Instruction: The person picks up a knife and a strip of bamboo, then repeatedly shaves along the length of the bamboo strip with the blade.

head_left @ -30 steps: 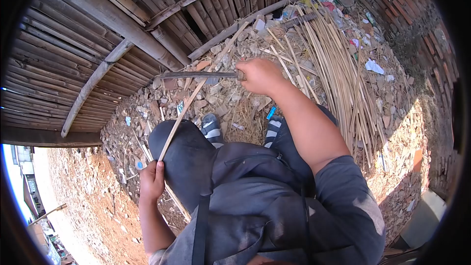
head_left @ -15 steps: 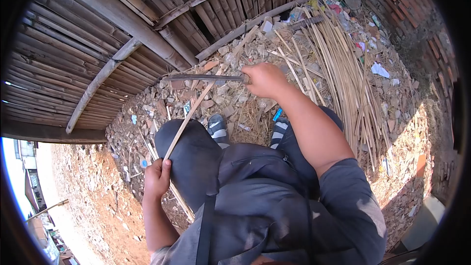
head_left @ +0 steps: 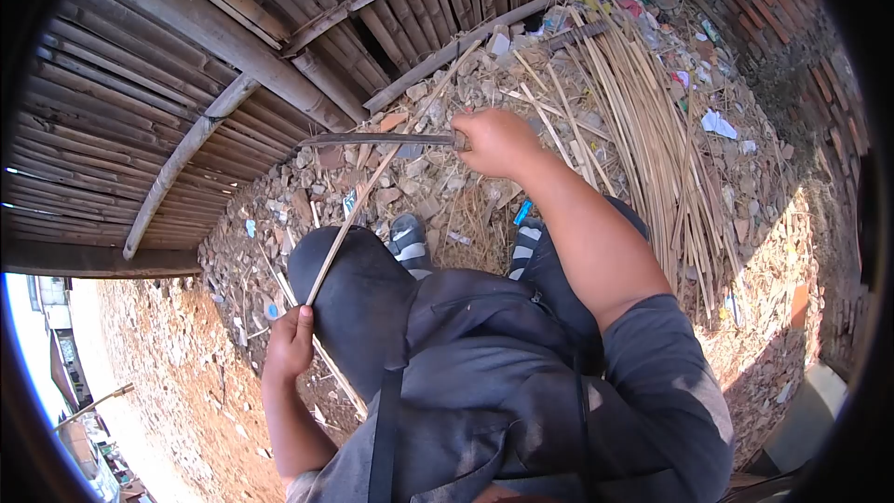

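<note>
My right hand [head_left: 498,142] is closed round the handle of a long machete [head_left: 372,139], whose dark blade points left, roughly level, in front of my knees. My left hand [head_left: 291,343] pinches a thin bamboo strip [head_left: 328,264] beside my left knee. From there the strip slants up and to the right over the dark trouser leg. The blade crosses it well above my left hand, and beyond the crossing the strip runs on toward the base of the bamboo wall. More pale strips [head_left: 341,379] lie under and beside my left forearm.
A large pile of split bamboo strips [head_left: 643,149] lies to my right. Rubble and litter [head_left: 410,188] cover the ground around my sandalled feet. A bamboo wall [head_left: 140,130] rises at front left, and a brick wall [head_left: 745,0] stands at the right.
The machete and my right hand have shifted slightly left and up in view. The strip appears turned a little and runs narrower past the blade. Both hands keep their hold.
</note>
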`<state>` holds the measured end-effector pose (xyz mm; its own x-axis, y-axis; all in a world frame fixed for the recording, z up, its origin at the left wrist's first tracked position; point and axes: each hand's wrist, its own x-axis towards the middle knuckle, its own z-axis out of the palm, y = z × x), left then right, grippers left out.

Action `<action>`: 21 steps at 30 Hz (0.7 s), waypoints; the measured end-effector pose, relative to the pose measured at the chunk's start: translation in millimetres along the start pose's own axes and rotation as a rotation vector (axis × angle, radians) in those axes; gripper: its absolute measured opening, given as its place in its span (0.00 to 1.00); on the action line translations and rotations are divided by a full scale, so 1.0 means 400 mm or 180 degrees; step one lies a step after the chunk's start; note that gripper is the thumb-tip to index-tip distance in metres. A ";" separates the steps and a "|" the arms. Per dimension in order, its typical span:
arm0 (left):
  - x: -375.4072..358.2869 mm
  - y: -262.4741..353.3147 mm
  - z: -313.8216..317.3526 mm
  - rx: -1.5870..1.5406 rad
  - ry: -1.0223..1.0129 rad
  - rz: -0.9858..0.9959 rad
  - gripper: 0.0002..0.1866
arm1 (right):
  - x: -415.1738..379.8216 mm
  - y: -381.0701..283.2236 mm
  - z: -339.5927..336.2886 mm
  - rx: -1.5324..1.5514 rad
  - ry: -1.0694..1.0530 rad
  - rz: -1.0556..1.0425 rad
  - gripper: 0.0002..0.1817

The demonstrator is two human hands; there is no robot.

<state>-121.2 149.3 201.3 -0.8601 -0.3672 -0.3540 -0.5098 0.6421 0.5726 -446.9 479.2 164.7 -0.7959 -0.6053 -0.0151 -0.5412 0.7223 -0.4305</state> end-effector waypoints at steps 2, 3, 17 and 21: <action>-0.004 0.021 -0.003 0.0043 0.0018 0.0077 0.28 | -0.019 -0.027 0.003 0.0032 -0.0070 -0.0133 0.15; -0.006 0.028 -0.002 0.0066 0.0025 0.0112 0.28 | -0.024 -0.039 0.003 0.0020 -0.0137 -0.0231 0.16; -0.010 0.027 0.008 0.0193 0.0176 0.0112 0.28 | 0.004 0.029 0.051 0.0215 0.0270 0.0050 0.17; -0.026 0.042 0.002 0.0393 0.0155 0.0055 0.27 | -0.007 -0.001 0.023 0.0422 0.0200 0.0003 0.16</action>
<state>-121.0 164.6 213.9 -0.8700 -0.3859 -0.3068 -0.4916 0.7254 0.4818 -441.9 477.6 156.7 -0.8140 -0.5796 0.0392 -0.5032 0.6698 -0.5461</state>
